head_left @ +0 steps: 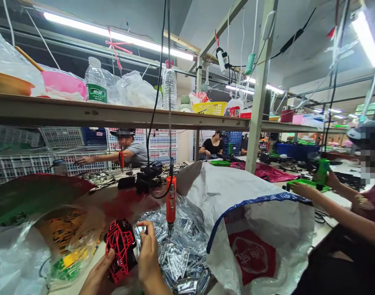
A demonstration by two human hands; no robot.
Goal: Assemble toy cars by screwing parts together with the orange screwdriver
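Observation:
My left hand (99, 270) is closed around the lower left of a red-and-black plastic part (122, 250), which has a lattice of red lines over black. Beside it, my right hand (148, 254) pinches a shiny silver piece (140, 234) close to the part's right edge; whether the two touch I cannot tell. A heap of shiny silver parts (182, 262) lies in clear plastic to the right of my hands. Above that heap hangs an orange electric screwdriver (171, 200), pointing down.
At left lies a clear bag of yellow and green parts (72, 246). A white woven sack (230, 184) gapes at right. A shelf (122, 116) crosses overhead with bottles and a yellow basket (209, 108). At far right, a co-worker's hands hold a green screwdriver (321, 174) and reach a tray.

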